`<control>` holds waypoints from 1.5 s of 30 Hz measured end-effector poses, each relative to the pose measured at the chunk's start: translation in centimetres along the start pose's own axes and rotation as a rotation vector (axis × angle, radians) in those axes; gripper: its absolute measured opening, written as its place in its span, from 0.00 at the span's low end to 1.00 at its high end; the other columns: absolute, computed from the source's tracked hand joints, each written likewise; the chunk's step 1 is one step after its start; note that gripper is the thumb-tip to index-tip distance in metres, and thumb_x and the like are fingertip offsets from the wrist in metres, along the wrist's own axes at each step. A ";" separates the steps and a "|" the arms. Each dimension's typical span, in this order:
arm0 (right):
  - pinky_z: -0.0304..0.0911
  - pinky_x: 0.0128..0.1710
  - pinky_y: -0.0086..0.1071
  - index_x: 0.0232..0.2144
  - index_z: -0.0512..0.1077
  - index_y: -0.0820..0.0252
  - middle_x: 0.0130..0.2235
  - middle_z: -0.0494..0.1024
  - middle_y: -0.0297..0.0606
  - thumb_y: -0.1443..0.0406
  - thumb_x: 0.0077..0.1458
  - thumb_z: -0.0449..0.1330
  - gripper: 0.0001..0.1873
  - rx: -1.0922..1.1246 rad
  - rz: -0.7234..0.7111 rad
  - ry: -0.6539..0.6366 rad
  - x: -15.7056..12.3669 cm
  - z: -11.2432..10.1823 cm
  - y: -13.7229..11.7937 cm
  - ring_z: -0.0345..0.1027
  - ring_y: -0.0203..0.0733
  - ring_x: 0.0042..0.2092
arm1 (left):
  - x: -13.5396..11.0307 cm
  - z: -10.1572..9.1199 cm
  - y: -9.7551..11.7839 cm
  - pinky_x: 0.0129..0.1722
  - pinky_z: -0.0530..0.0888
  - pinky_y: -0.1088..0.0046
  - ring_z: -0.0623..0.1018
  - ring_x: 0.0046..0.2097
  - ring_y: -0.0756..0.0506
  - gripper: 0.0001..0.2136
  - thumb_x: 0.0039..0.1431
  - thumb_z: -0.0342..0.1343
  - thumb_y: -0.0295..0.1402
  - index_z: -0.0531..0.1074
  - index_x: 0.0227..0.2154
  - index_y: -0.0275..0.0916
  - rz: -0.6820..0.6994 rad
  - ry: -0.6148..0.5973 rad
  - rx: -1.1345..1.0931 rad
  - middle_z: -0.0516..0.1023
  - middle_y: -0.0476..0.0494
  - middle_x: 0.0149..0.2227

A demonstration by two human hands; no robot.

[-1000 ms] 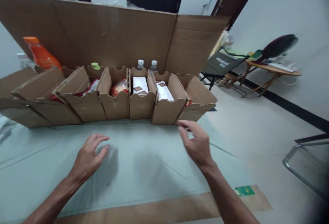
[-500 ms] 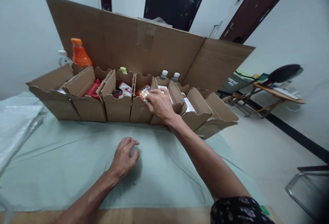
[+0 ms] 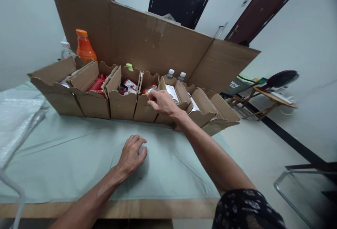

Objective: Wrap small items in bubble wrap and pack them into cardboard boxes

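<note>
Now my right grip (image 3: 163, 102) curls at packet (image 3: 151, 89) just ahead, in box (image 3: 145, 110); I can't tell from here whether it's held. Left grip (image 3: 131, 155) parted wide, cloth (image 3: 65, 159) below.

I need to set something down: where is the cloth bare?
Bare cloth lies between the plastic and left hand, and between that hand and the right forearm. Crowded: the row of boxes beyond, right hand over it.

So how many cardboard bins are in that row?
7, left to right: first, second, third, fourth by the right hand, fifth, sixth, seventh. That hand partly hides the fifth; none seems fully hidden.
</note>
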State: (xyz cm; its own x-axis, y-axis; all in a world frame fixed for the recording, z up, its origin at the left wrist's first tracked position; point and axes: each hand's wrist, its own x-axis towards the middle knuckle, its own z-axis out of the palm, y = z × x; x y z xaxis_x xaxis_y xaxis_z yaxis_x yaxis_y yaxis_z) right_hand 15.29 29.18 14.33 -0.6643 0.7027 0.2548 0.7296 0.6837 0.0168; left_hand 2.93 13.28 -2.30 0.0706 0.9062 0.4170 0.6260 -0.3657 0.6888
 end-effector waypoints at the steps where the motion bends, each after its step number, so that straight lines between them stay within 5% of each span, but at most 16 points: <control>1: 0.56 0.50 0.38 0.50 0.72 0.61 0.43 0.83 0.42 0.65 0.58 0.63 0.16 -0.010 -0.017 -0.037 0.0 -0.3 0.0 0.74 0.49 0.44 | 0.0 0.1 -0.1 0.47 0.74 0.57 0.76 0.44 0.40 0.10 0.58 0.53 0.27 0.77 0.40 0.42 0.001 -0.001 0.001 0.79 0.41 0.40; 4: 0.57 0.51 0.41 0.53 0.72 0.61 0.48 0.83 0.47 0.64 0.55 0.67 0.23 -0.108 -0.015 -0.127 0.7 -1.0 -0.5 0.74 0.53 0.49 | 0.0 0.3 -0.2 0.47 0.74 0.57 0.76 0.43 0.40 0.10 0.57 0.53 0.27 0.77 0.40 0.42 0.021 -0.008 0.001 0.79 0.42 0.39; 8: 0.61 0.40 0.35 0.41 0.79 0.58 0.43 0.85 0.46 0.68 0.55 0.66 0.10 -0.157 0.039 -0.235 2.7 -0.8 -1.7 0.77 0.50 0.44 | -0.1 0.6 -0.3 0.46 0.74 0.56 0.76 0.42 0.39 0.10 0.57 0.53 0.27 0.76 0.39 0.41 0.049 -0.013 0.009 0.80 0.41 0.38; 12: 0.61 0.33 0.33 0.37 0.82 0.53 0.39 0.86 0.41 0.70 0.55 0.65 0.09 -0.153 0.038 -0.236 3.5 -0.3 -2.0 0.78 0.48 0.41 | -0.1 0.7 -0.2 0.48 0.74 0.55 0.77 0.42 0.39 0.10 0.56 0.54 0.26 0.76 0.39 0.40 0.056 -0.005 0.018 0.80 0.41 0.38; 33: 0.65 0.43 0.36 0.47 0.81 0.59 0.49 0.84 0.49 0.67 0.62 0.58 0.15 -0.181 0.027 -0.298 3.0 -0.5 -4.7 0.77 0.53 0.51 | 0.1 1.0 -1.0 0.47 0.73 0.59 0.76 0.43 0.39 0.10 0.57 0.54 0.27 0.78 0.39 0.39 -0.008 -0.104 0.102 0.79 0.40 0.39; 41: 0.64 0.48 0.37 0.52 0.77 0.58 0.52 0.83 0.46 0.64 0.62 0.61 0.17 -0.100 -0.025 -0.226 2.1 -1.3 -4.4 0.75 0.52 0.54 | 0.3 0.7 -1.2 0.46 0.73 0.59 0.76 0.43 0.39 0.10 0.57 0.53 0.27 0.78 0.39 0.37 -0.007 -0.120 0.119 0.79 0.40 0.38; 45: 0.63 0.51 0.36 0.51 0.77 0.57 0.52 0.83 0.39 0.65 0.61 0.61 0.16 0.094 0.041 0.108 -1.4 -4.5 -1.1 0.75 0.45 0.51 | 0.4 0.5 -1.2 0.46 0.73 0.60 0.76 0.43 0.39 0.10 0.57 0.53 0.28 0.78 0.39 0.38 -0.018 -0.116 0.097 0.79 0.40 0.38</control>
State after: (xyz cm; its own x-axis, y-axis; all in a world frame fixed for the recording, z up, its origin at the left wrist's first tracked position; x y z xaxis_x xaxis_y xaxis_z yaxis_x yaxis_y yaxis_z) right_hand 16.11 26.53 18.34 -0.6091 0.7087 0.3560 0.7342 0.6736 -0.0848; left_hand 2.53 14.19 -3.26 0.1450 0.9328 0.3299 0.6997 -0.3324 0.6324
